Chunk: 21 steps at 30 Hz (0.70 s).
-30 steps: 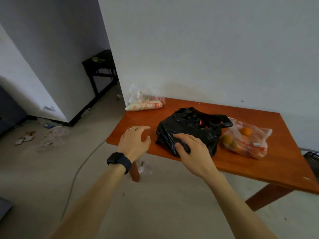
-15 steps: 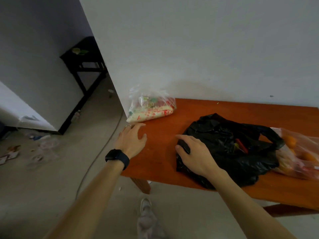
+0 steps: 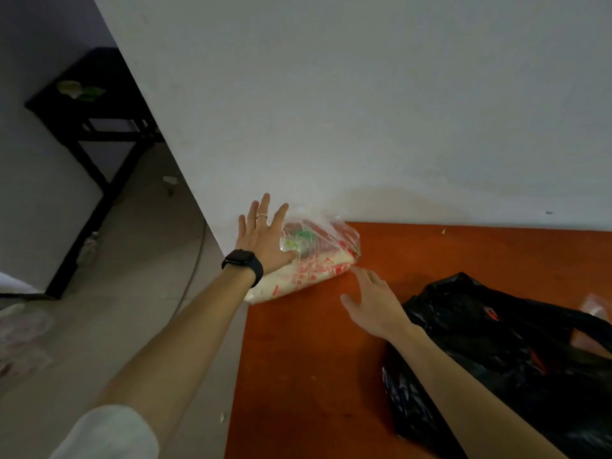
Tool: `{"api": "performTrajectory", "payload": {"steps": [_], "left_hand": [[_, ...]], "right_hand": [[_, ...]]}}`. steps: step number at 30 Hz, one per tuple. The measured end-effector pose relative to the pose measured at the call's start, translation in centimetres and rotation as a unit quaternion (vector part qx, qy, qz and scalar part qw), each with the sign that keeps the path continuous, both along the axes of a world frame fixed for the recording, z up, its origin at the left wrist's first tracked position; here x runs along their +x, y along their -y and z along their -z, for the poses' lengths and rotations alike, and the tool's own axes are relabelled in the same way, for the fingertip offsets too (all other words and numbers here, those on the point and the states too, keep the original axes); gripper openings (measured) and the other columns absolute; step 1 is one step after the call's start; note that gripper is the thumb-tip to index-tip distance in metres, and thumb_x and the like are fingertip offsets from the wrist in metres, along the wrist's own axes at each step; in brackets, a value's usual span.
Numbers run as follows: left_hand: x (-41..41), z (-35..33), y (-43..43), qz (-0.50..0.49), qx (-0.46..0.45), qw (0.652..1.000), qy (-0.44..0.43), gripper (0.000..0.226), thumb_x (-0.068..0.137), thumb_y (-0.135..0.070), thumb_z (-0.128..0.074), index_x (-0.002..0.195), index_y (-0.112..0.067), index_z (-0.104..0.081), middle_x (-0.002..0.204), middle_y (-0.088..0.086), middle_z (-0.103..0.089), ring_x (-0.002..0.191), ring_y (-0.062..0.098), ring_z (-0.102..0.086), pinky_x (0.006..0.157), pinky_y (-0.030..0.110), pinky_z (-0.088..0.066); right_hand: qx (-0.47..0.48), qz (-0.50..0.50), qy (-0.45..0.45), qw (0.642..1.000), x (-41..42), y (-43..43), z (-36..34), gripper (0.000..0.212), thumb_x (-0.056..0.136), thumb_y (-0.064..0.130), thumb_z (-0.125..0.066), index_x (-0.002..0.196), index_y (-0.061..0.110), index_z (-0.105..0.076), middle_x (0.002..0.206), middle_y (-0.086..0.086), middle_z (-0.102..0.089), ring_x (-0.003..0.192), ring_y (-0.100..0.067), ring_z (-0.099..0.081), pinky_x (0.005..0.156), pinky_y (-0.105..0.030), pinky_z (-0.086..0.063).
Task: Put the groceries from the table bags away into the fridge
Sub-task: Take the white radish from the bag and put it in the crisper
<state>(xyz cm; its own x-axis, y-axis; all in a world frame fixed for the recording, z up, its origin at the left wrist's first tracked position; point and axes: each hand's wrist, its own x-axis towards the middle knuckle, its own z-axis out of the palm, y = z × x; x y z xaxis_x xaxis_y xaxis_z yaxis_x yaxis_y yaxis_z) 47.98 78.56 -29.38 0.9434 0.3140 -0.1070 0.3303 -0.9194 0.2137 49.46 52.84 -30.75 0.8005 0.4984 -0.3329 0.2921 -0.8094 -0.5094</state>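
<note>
Spotted clear printed bag point(image 3: 318, 263) at far-left corner of bench point(image 3: 314, 359), against wall. Have left hand point(image 3: 261, 238) spread, fingers straight, touching bag's left end. Have right hand point(image 3: 374, 303) open and relaxed above bench, fingertips just beside bag's near edge; can't tell contact. Also black bag point(image 3: 496, 359) under right forearm.

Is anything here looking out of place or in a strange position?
Yes. The clear printed bag lies at the very corner of the table, against the wall; its near end seems to poke past the left edge. Plastic scraps litter the floor at left.
</note>
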Motion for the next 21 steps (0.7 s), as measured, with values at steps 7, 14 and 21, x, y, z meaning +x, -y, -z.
{"api": "performTrajectory", "payload": {"steps": [7, 14, 21], "left_hand": [[5.1, 5.3, -1.8, 0.105, 0.066, 0.982, -0.140, 0.089, 0.083, -0.066, -0.062, 0.153, -0.023, -0.029, 0.135, 0.006, -0.059, 0.134, 0.030, -0.045, 0.118, 0.051, -0.021], [-1.7, 7.1, 2.6, 0.251, -0.014, 0.945, -0.211, 0.037, 0.099, -0.053, -0.042, 0.121, -0.029, -0.060, 0.099, -0.001, -0.065, 0.083, 0.022, -0.060, 0.076, 0.035, -0.049], [-1.0, 10.5, -1.7, -0.064, -0.105, 0.984, -0.130, 0.041, 0.100, -0.054, -0.040, 0.119, -0.018, -0.049, 0.120, 0.010, -0.058, 0.098, 0.029, -0.060, 0.078, 0.038, -0.050]], "right_hand": [[-0.011, 0.003, 0.037, 0.999, 6.8, -4.7, 3.4, 0.104, 0.090, 0.042, -0.065, 0.156, 0.035, 0.014, 0.166, 0.003, 0.017, 0.153, -0.033, 0.002, 0.121, -0.053, -0.017], [-0.156, -0.226, 0.105, 0.956, 10.0, -7.1, 8.1, 0.090, 0.084, 0.047, -0.067, 0.155, 0.048, -0.011, 0.166, -0.001, 0.018, 0.151, -0.026, 0.023, 0.121, -0.057, 0.008], [-0.098, -0.130, 0.058, 0.985, 8.1, -4.1, 10.6, 0.046, 0.091, 0.057, -0.049, 0.129, 0.033, -0.056, 0.159, 0.004, -0.019, 0.144, -0.023, -0.031, 0.113, -0.049, -0.038]]}}
